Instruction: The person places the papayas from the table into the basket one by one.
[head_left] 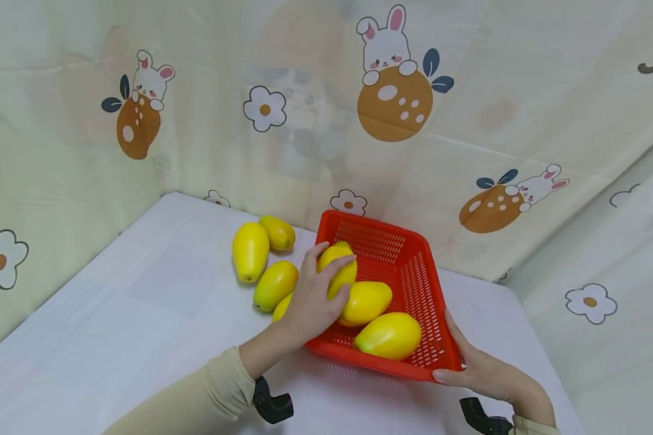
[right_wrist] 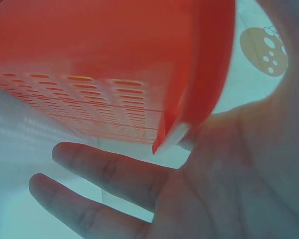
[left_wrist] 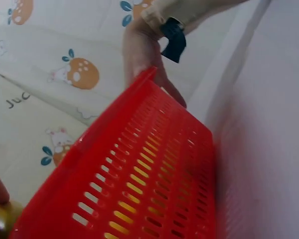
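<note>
Both hands are busy and well apart, in the head view. Left hand point(head_left: 314, 303) curls its fingers and thumb round a yellow mango point(head_left: 348, 275) at the left side of a red plastic basket point(head_left: 381, 226); whether that mango rests on anything, I cannot tell. Right hand point(head_left: 484, 367) clamps the basket's near right corner — thumb on the front rim, a finger along the right side. Two more mangoes, a middle mango point(head_left: 367, 302) and a front mango point(head_left: 390, 335), lie in the basket. To its left, on the white table point(head_left: 114, 338), sit a long mango point(head_left: 251, 252), a small mango point(head_left: 277, 233), a greenish-tipped mango point(head_left: 276, 284) and one partly hidden behind the left hand. A cream curtain point(head_left: 207, 72) printed with rabbits, fruit and flowers hangs behind.

From the left wrist, the basket's slotted wall fills the middle, with yellow showing through the slots. The right hand holds its far corner; at the lower left edge, fingertips of the left hand touch a slice of mango.

From the right wrist, the basket's rim meets the right hand near the base of its fingers — two of them extend straight, apart from each other.
</note>
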### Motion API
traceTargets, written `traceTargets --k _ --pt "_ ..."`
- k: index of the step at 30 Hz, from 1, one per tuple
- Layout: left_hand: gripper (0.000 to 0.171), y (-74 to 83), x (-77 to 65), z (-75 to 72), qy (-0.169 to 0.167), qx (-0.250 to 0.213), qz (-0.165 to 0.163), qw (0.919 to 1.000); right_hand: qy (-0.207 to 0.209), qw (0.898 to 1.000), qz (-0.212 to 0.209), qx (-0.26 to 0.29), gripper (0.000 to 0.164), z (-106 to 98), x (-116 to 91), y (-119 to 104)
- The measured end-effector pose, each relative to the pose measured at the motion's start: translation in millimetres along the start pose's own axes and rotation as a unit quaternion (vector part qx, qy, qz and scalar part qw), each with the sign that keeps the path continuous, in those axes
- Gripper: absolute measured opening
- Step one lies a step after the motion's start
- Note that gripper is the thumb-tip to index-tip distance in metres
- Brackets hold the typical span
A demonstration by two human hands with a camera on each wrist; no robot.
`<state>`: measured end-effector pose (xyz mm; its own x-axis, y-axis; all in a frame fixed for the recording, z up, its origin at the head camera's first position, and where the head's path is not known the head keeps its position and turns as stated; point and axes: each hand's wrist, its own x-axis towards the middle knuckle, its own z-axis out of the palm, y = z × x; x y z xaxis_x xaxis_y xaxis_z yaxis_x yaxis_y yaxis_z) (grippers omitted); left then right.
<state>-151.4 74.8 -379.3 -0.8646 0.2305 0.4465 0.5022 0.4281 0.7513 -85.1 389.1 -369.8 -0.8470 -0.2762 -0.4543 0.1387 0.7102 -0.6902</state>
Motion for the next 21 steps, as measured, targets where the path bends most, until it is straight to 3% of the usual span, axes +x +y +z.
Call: traceTargets --k 11,16,21 --pt "0.048 2.3 -5.0 4.8 -0.019 0.097 0.049 0.9939 -0.001 1.000 0.002 0.006 0.102 0.8 0.1 1.1" --pt "0.060 2.4 -6.1 6.9 -0.019 0.145 0.063 0.9873 -0.001 1.000 -0.001 0.009 0.102 0.9 -0.1 1.3" --pt "0.059 2.2 -7.7 8.0 -0.018 0.183 0.077 0.9798 -0.005 1.000 -0.017 0.002 0.102 0.6 0.3 1.0"
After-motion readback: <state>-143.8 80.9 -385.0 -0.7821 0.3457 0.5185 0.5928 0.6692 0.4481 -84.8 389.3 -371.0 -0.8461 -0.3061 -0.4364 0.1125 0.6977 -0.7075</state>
